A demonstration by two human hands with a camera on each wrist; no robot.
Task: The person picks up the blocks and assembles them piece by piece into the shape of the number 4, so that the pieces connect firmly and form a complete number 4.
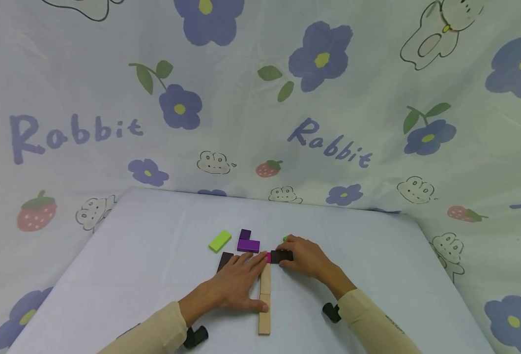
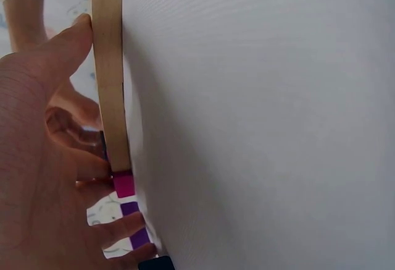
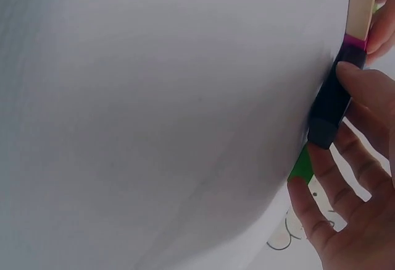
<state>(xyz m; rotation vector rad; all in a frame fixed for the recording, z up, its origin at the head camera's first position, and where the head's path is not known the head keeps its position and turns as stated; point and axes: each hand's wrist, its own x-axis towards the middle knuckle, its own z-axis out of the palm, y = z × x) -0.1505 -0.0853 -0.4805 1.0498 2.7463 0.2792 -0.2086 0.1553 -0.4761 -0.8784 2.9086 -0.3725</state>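
Observation:
In the head view, two light wooden blocks lie end to end in a line, the upper one (image 1: 265, 279) and the lower one (image 1: 264, 319). A small pink block (image 1: 268, 257) sits at the far end, with a black block (image 1: 281, 256) against its right side. My right hand (image 1: 306, 259) pinches that black block, its thumb on the near side in the right wrist view. My left hand (image 1: 236, 282) spreads over the line's left side, index fingertip at the pink block and thumb touching the lower wooden block. Its fingers are straight.
Left of the line lie a lime green block (image 1: 220, 241), a purple block (image 1: 248, 245), a dark purple block (image 1: 245, 234) and another black block (image 1: 225, 260), partly under the left hand. A green block (image 3: 301, 165) shows behind the right fingers. A patterned cloth (image 1: 243, 98) hangs beyond the table.

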